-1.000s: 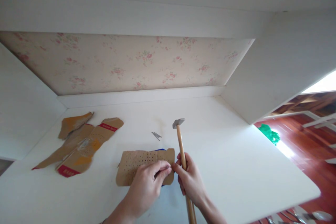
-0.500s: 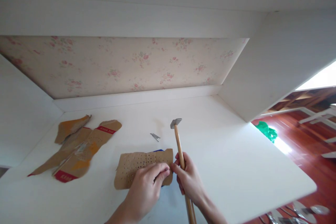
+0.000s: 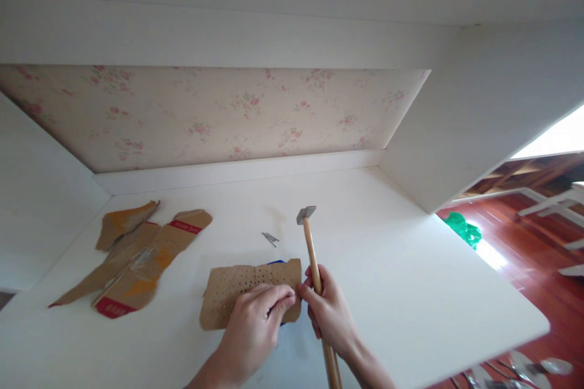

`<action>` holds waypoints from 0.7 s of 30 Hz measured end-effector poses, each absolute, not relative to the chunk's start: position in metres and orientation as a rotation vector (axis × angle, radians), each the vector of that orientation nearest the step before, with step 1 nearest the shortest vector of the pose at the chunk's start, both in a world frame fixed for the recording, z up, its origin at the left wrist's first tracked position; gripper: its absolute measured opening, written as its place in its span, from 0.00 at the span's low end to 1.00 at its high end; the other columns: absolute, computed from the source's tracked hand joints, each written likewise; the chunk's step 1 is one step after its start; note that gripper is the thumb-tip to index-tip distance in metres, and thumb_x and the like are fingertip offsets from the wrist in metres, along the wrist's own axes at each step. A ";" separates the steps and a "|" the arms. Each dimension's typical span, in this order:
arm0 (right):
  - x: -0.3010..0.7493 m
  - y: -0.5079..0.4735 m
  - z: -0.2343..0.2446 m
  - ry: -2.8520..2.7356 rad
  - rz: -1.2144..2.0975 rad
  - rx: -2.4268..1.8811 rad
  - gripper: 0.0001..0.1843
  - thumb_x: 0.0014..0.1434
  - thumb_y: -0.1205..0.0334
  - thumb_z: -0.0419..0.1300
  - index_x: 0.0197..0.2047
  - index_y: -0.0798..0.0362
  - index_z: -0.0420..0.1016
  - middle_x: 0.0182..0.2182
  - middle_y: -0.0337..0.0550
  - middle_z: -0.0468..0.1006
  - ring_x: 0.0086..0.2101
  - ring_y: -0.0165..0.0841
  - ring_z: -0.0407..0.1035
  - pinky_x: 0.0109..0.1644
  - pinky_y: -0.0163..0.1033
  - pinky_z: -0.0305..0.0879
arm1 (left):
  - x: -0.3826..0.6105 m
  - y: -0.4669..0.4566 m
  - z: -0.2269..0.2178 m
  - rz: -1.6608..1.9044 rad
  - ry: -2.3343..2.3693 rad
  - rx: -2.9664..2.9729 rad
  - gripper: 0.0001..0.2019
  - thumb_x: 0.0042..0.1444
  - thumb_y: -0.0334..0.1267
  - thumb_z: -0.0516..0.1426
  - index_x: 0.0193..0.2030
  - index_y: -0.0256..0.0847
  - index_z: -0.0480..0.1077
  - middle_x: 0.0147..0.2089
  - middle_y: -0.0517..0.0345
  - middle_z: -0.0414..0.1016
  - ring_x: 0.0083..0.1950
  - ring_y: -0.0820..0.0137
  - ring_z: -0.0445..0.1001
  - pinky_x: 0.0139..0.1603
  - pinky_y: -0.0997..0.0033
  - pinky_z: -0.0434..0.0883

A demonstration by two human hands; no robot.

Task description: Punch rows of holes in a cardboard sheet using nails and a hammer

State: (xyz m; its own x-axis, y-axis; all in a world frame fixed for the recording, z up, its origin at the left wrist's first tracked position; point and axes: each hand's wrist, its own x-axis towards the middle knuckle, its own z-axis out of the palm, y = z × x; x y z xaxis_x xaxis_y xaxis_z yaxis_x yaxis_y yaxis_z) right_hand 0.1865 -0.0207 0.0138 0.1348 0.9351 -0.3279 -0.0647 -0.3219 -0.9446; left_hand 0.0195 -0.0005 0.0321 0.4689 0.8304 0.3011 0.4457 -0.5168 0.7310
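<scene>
My right hand (image 3: 331,307) is closed around the wooden handle of a hammer (image 3: 310,249), its metal head raised and pointing away from me. Fingers pinched together, my left hand (image 3: 258,316) rests over the right part of a brown cardboard piece (image 3: 223,292) punched with rows of small holes. Whatever sits in that pinch is too small or hidden to make out. Something blue (image 3: 276,262) peeks out from under the cardboard's far edge. Beyond it, several loose nails (image 3: 271,239) lie on the white tabletop (image 3: 387,267).
Torn cardboard scraps (image 3: 150,261) with red bands lie on the table's left side. White panels (image 3: 456,109) enclose the table at the sides, with a low overhang above. Right of the table, a green bag (image 3: 463,229) is on the reddish floor.
Almost nothing differs. The view has shifted very slightly, while both hands, the hammer and the cardboard keep their places.
</scene>
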 end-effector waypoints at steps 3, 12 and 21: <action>0.187 -0.021 0.013 -0.898 1.346 -1.478 0.06 0.59 0.61 0.56 0.37 0.47 0.59 0.22 0.23 0.62 0.12 0.18 0.54 0.10 0.25 0.50 | 0.020 -0.001 0.032 0.890 1.055 2.168 0.07 0.67 0.36 0.54 0.40 0.47 0.74 0.37 0.62 0.81 0.38 0.71 0.80 0.43 0.76 0.74; 0.187 -0.020 0.008 -0.899 1.329 -1.468 0.08 0.59 0.58 0.58 0.38 0.47 0.60 0.23 0.24 0.63 0.12 0.19 0.54 0.09 0.25 0.50 | 0.020 -0.002 0.033 0.856 0.992 2.186 0.07 0.67 0.35 0.53 0.41 0.46 0.73 0.36 0.61 0.80 0.38 0.70 0.79 0.42 0.74 0.73; 0.211 -0.068 0.041 -0.696 1.479 -1.410 0.27 0.50 0.34 0.64 0.33 0.49 0.65 0.18 0.23 0.54 0.13 0.15 0.44 0.13 0.23 0.42 | 0.023 -0.001 0.023 0.949 0.938 2.213 0.08 0.67 0.33 0.54 0.39 0.44 0.73 0.33 0.61 0.79 0.35 0.70 0.77 0.39 0.75 0.72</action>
